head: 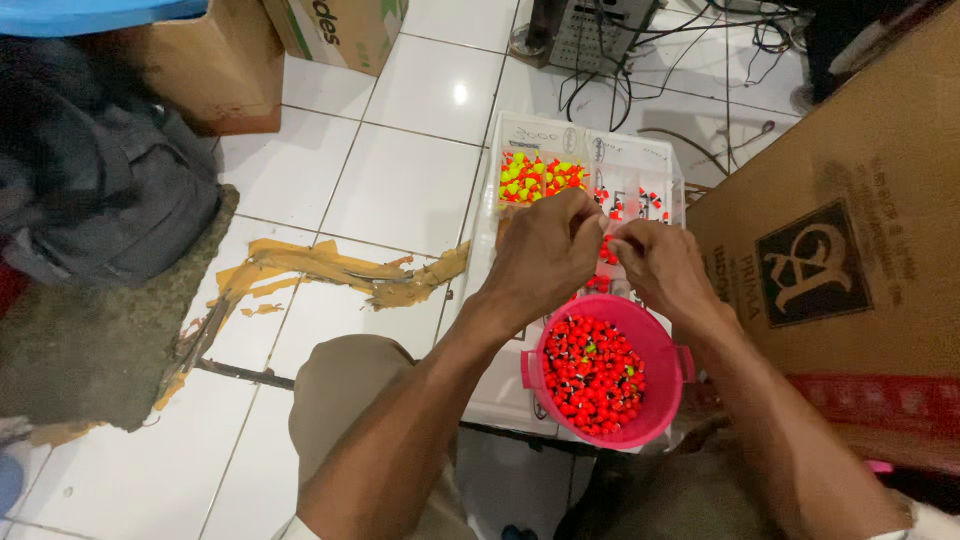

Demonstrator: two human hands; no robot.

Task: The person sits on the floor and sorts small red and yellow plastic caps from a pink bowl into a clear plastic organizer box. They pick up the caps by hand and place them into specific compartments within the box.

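Both my hands meet over the clear compartment box (655, 160) on the white tiled floor (400, 190). My left hand (545, 255) has its fingers (580, 212) curled and pressed together at the tips; whatever they pinch is too small to make out. My right hand (662, 265) is just beside it, fingers (625, 243) bunched toward the left ones, nearly touching; can't tell what's between them either. Red beads (607, 255) show in the gap under the hands.

The pink bucket (672, 345) sits right below my wrists, full of red-orange beads (592, 375) with dark ends. At the far end of the box, one compartment holds yellow and orange beads (535, 178); the next has a few red-and-white ones (650, 205).

A big cardboard carton (850, 230) stands to the right, touching the box edge. A dark backpack (100, 190) lies far left, torn brown tape (330, 268) on the tiles, and cables (650, 60) at the top.
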